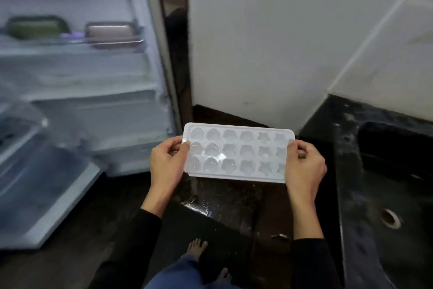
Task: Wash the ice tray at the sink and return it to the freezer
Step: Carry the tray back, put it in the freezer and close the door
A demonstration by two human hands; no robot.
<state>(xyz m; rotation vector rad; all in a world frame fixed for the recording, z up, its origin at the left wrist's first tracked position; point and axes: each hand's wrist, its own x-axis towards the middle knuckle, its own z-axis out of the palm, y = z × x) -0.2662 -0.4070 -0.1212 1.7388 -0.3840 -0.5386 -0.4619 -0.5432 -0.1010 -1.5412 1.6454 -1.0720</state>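
Note:
A white ice tray (236, 152) with heart, flower and star moulds is held level in front of me, above the dark floor. My left hand (167, 163) grips its left short edge, thumb on top. My right hand (303, 164) grips its right short edge the same way. The freezer (77, 73) stands open at the left, its white shelves in view. A black stone sink (396, 171) with a round metal drain (390, 218) lies at the right, beside the tray.
The open freezer door (39, 183) juts out at the lower left. A green box (37, 27) and a pink box (112, 33) sit on the top shelf. A white wall rises behind the tray. My bare feet stand on the dark floor (229, 209) below.

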